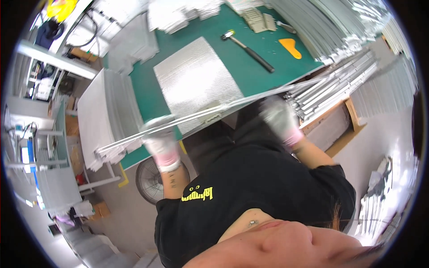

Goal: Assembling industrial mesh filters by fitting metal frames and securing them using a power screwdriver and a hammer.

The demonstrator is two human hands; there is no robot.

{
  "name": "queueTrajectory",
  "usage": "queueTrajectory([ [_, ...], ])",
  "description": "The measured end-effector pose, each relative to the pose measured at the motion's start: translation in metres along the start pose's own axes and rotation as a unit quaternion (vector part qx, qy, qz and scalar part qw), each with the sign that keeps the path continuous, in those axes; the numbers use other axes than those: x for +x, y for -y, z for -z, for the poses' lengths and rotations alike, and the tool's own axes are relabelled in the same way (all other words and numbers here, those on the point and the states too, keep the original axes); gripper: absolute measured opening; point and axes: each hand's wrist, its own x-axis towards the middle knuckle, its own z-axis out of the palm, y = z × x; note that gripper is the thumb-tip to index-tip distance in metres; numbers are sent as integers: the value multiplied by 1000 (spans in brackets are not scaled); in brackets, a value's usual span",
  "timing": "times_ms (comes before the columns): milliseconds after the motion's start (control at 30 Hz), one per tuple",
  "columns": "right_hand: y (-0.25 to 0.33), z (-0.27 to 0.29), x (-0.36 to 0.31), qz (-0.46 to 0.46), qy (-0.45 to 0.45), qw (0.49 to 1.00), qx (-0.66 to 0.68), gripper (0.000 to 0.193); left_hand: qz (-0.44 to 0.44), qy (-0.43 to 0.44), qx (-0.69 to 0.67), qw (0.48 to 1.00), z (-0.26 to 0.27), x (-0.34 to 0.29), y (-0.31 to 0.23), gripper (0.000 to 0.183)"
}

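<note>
My left hand (161, 142), in a white glove with a pink cuff, is closed on a long thin silver metal strip (196, 115). The strip runs slantwise along the near edge of the green table, from the left stack toward the right. My right hand (279, 118), gloved alike, is just below the strip near the table's edge; motion smears its fingers, so its grip cannot be made out. Beyond the strip, a shiny finely ridged silver sheet (196, 78) lies on the green tabletop (147, 91).
A mallet (250, 51) and an orange scraper (291, 48) lie on the table. Stacks of pale sheets (100, 107) stand at the left. Metal profiles (333, 89) lie at the right, above an open cardboard box (333, 129). A round floor fan (149, 180) stands below the table.
</note>
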Motion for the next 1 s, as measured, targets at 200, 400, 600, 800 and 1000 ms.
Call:
queueTrajectory([
  [200,194,15,-3,281,31,959,5,33,-225,146,124,955,85,-21,-108,65],
  [400,133,-181,-13,237,259,936,-34,19,33,130,222,966,11,-77,-11,65],
  [600,16,-174,114,44,182,965,-185,25,84,31,180,980,12,-101,9,51],
  [800,-22,-98,154,-27,48,984,-171,21,59,36,452,889,5,-97,14,58],
  [1000,-32,-80,103,-55,110,901,-416,24,122,2,125,985,-54,-140,80,67],
])
